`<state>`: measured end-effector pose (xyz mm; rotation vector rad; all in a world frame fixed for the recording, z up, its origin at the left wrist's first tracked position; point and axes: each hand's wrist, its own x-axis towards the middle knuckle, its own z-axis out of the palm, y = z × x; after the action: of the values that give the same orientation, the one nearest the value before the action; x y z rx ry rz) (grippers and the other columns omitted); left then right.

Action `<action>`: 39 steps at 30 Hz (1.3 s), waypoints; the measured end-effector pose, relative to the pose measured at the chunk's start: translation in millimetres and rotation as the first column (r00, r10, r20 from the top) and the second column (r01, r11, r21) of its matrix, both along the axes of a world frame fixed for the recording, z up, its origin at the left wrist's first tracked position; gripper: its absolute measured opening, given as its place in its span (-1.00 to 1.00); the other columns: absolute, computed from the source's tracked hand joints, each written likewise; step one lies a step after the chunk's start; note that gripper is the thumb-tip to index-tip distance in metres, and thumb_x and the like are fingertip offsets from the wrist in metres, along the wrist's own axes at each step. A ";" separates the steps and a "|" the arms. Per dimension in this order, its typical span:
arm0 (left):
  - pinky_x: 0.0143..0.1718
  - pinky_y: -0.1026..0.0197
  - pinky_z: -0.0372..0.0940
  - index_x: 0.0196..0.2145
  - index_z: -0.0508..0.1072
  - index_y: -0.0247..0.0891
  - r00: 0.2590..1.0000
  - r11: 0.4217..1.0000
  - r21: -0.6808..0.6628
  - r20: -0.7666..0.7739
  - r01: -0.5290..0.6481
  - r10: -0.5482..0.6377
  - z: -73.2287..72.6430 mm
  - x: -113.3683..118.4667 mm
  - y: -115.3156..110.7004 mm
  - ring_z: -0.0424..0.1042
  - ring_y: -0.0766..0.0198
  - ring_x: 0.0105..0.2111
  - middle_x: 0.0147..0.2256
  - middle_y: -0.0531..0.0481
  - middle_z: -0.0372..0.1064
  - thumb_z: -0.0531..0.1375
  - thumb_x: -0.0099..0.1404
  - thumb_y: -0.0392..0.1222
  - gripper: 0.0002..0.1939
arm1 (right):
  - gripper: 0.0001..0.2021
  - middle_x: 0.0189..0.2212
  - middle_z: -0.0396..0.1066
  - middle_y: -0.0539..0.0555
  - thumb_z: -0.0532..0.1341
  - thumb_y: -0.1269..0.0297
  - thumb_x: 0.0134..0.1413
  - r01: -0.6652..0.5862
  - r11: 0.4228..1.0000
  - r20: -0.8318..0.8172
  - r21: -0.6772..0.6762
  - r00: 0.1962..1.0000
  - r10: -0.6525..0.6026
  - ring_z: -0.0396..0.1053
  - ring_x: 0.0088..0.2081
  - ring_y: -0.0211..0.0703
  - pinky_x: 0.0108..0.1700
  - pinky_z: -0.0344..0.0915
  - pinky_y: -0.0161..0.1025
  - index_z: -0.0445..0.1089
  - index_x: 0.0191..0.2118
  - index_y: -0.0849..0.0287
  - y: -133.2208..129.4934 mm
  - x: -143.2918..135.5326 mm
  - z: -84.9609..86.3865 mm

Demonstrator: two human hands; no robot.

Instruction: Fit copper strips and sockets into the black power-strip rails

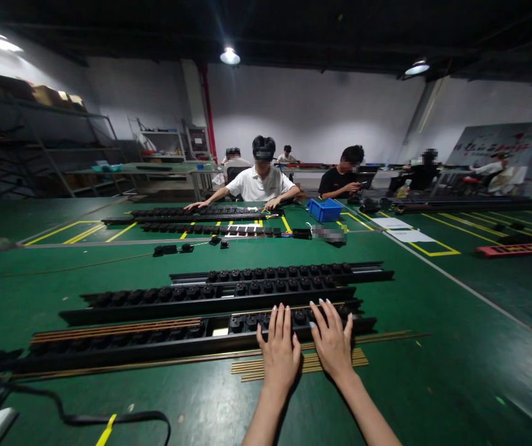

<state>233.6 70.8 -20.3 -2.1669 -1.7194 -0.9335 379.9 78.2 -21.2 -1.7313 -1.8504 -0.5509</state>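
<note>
Left hand (279,353): over near black rail (177,348).
Right hand (334,345): same rail, further right.
Brass rods (311,360): beneath hands.

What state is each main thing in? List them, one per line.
Left hand, open, fingers extended.
Right hand, open, fingers spread.
Near rail, part-filled, a gap showing.
Black blocks, seated in a row.
Short rods, side by side, partly hidden.
Blue bin, upright, open-topped.
Middle lamp, lit.
Papers, lying flat.
Black strap, loose, curved.
</note>
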 end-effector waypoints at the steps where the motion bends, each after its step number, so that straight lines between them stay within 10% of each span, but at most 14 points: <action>1: 0.21 -0.15 -0.14 0.29 -0.07 -0.13 1.000 1.000 0.002 -0.005 0.002 -0.002 0.0 0.0 0.1 -0.01 0.12 0.25 0.25 -0.10 0.06 -0.02 0.30 -0.24 -0.38 | -0.54 0.20 0.16 0.12 -0.11 0.24 0.26 -0.004 1.000 0.004 -0.004 1.000 0.004 0.03 0.24 -0.04 0.23 -0.30 0.25 0.05 0.26 -0.04 0.3 1.5 -0.6; 39: 0.22 -0.17 -0.17 0.30 -0.13 -0.14 1.000 1.000 -0.029 -0.024 0.005 -0.006 0.5 0.9 -2.1 -0.08 0.14 0.28 0.27 -0.11 -0.01 -0.05 0.35 -0.11 -0.40 | -0.59 0.17 0.16 0.14 -0.13 0.22 0.28 0.082 0.995 -0.154 0.050 0.985 -0.073 0.00 0.24 -0.05 0.22 -0.17 0.17 0.18 0.18 0.02 8.0 34.3 -10.8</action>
<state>234.6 68.7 -19.8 -2.1932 -1.7274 -0.8858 414.2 86.2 -32.0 -1.7630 -1.6535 -0.4824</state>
